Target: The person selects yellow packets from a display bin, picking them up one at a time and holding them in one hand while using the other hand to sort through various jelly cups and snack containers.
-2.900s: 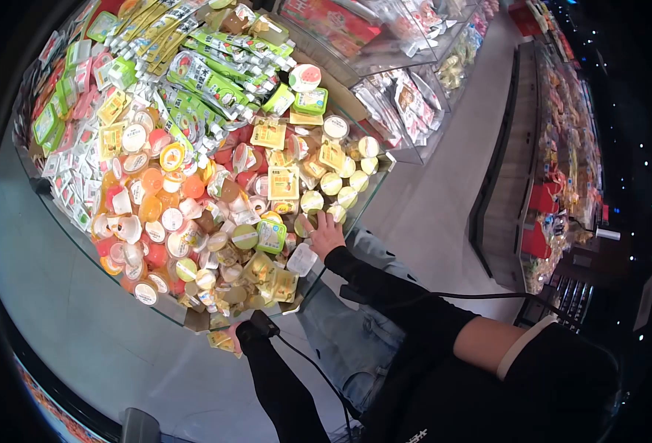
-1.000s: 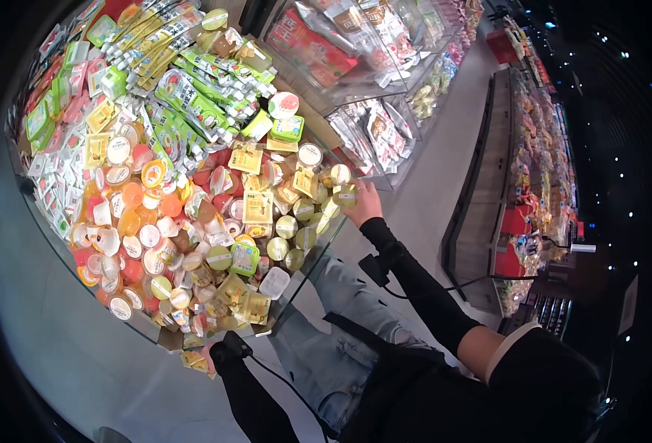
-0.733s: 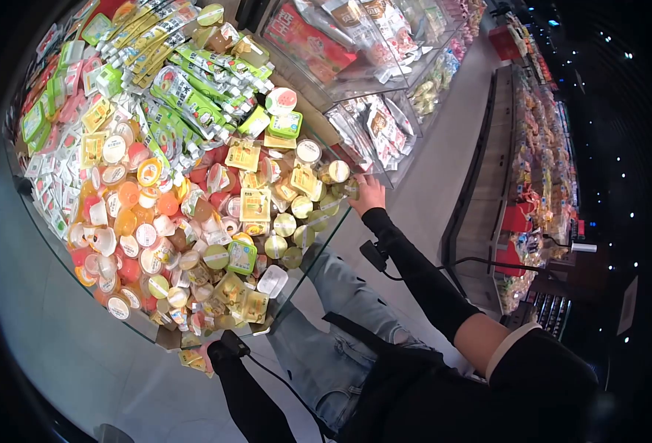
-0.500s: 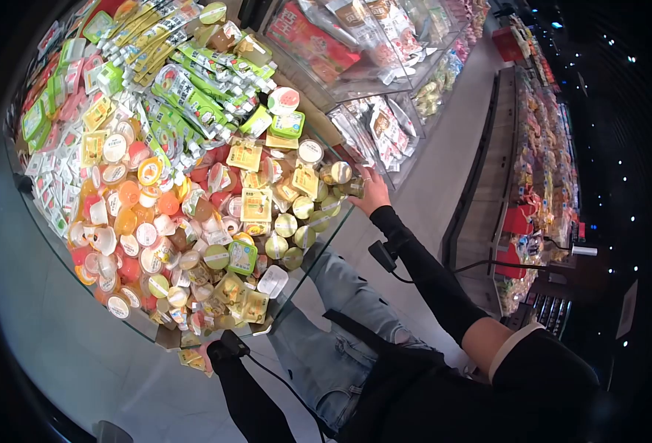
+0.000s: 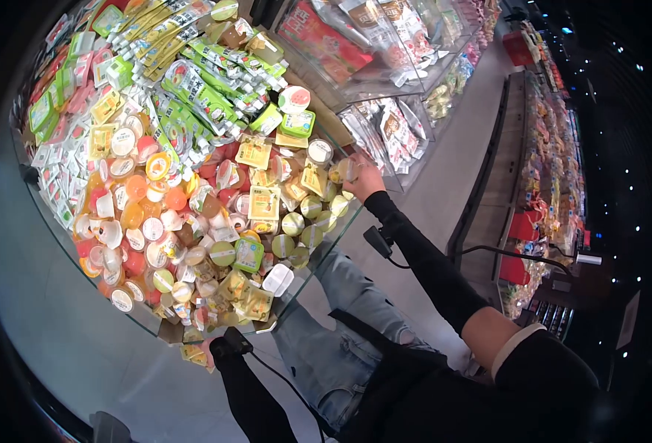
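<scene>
A glass-edged bin holds a heap of jelly cups. At its right corner my right hand has its fingers closed around a small clear-sided jelly cup. Round green-lidded cups and square yellow-lidded cups lie just beside it. Below the bin's near corner, my left hand is closed on yellow jelly packs; its fingers are mostly hidden behind the wrist device. A white upturned cup lies near the front edge.
Green squeeze pouches and yellow stick packs fill the bin's far side. Clear compartments with bagged snacks stand behind my right hand. Shelves of packaged goods line the aisle at right. Cables run from both wrist devices.
My right hand has moved slightly up and left, its fingers closing over a jelly cup at the corner. The view has shifted a little. My left hand still holds the yellow packs.
</scene>
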